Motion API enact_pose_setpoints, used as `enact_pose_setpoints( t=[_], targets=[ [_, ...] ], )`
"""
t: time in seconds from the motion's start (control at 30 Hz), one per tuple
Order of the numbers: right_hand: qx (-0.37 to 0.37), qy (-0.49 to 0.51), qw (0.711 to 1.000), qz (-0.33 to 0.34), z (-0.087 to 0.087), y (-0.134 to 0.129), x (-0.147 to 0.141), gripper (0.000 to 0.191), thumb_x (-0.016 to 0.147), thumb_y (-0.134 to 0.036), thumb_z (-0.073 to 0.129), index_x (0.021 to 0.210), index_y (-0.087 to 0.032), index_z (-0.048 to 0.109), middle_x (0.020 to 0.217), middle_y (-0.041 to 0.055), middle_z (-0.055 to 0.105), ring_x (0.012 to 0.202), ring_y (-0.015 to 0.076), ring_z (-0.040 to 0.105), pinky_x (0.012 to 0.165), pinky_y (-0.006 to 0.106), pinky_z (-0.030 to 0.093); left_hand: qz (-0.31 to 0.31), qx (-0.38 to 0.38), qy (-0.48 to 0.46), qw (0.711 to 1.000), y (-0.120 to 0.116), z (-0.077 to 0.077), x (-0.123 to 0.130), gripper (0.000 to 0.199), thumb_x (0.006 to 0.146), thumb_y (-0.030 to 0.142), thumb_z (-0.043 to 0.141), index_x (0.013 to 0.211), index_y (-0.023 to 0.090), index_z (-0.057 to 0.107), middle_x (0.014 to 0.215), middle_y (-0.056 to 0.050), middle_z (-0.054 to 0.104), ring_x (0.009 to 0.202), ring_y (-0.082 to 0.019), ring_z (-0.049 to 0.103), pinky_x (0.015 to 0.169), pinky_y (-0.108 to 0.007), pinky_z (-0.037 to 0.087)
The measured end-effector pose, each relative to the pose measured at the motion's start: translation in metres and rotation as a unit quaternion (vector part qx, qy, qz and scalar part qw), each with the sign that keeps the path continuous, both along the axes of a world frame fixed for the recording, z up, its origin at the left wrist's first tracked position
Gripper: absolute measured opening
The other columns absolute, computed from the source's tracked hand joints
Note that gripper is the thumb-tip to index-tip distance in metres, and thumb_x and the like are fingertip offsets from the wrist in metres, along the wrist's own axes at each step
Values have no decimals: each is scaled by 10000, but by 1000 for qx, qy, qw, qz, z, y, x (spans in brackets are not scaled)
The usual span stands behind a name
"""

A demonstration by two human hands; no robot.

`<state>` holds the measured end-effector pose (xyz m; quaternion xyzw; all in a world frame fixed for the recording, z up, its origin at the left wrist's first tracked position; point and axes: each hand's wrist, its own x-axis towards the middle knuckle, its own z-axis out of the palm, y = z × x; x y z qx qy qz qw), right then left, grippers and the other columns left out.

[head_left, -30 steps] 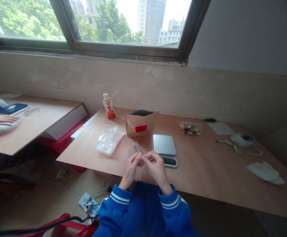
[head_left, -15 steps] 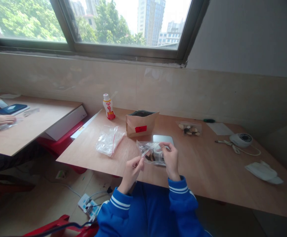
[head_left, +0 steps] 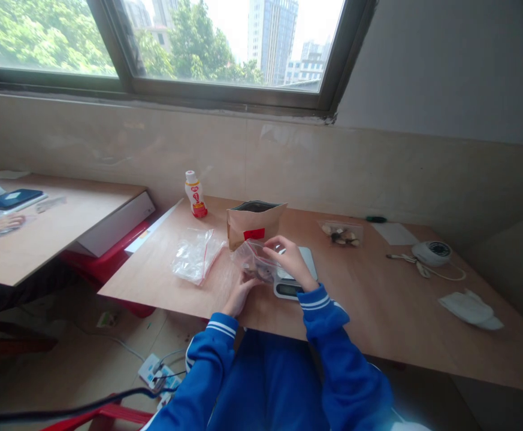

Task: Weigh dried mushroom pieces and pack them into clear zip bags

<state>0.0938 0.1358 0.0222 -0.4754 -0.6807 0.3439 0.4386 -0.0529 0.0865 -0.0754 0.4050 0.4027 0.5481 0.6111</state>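
A clear zip bag [head_left: 257,260] with dark and pale pieces inside is held between my two hands, just left of the scale. My left hand [head_left: 242,288] supports it from below at its lower left. At the top edge, the fingers of my right hand [head_left: 288,257] pinch the bag. Partly under my right hand lies a white digital scale [head_left: 307,263], its dark display facing me. Behind the bag stands an open brown paper pouch [head_left: 243,226] with a red label. Left of it is a stack of empty clear zip bags [head_left: 193,257].
A white and red bottle [head_left: 196,194] stands near the wall. To the right are a filled zip bag [head_left: 342,234], a green marker [head_left: 375,219], a white device with a cable [head_left: 432,253] and a white cloth-like item [head_left: 471,309]. Another person's hand [head_left: 5,225] rests on the left table.
The zip bag has moved left off the scale, uncovering its display, and is now more upright. My left hand has shifted under it; my right hand has moved left and up.
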Motion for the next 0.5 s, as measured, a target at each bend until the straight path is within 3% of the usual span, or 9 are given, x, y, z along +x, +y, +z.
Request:
enact_pose_setpoints(
  t=[0.13,0.23,0.37,0.5],
  targets=[
    [43,-3,999,-11,8,-4,2,174,751,-346,670,779,-189,602,779,3,633,700,143,565,657,265,460,29,20,31,999,9,-9,0,611,705,351,699,1252,195,477,1210,-94,612,1123,-249,579,916,-396,499],
    [20,2,999,39,8,-4,4,82,797,-275,606,797,-193,611,772,-2,655,722,146,607,677,261,479,45,29,47,997,11,-19,1,576,730,378,686,1235,212,463,1183,-84,616,1071,-225,608,917,-400,499],
    [1,-118,989,90,3,7,8,135,775,-121,560,755,-197,670,761,11,708,714,174,649,672,277,473,50,33,86,994,8,-22,3,586,740,394,687,1246,217,449,1135,-78,625,1006,-208,627,928,-395,488],
    [12,-177,975,134,0,16,11,137,737,-127,623,821,-203,700,825,30,735,739,204,660,691,297,486,44,38,81,995,8,-20,3,619,740,404,692,1264,216,423,1137,-83,611,956,-210,640,868,-381,519]
  ],
)
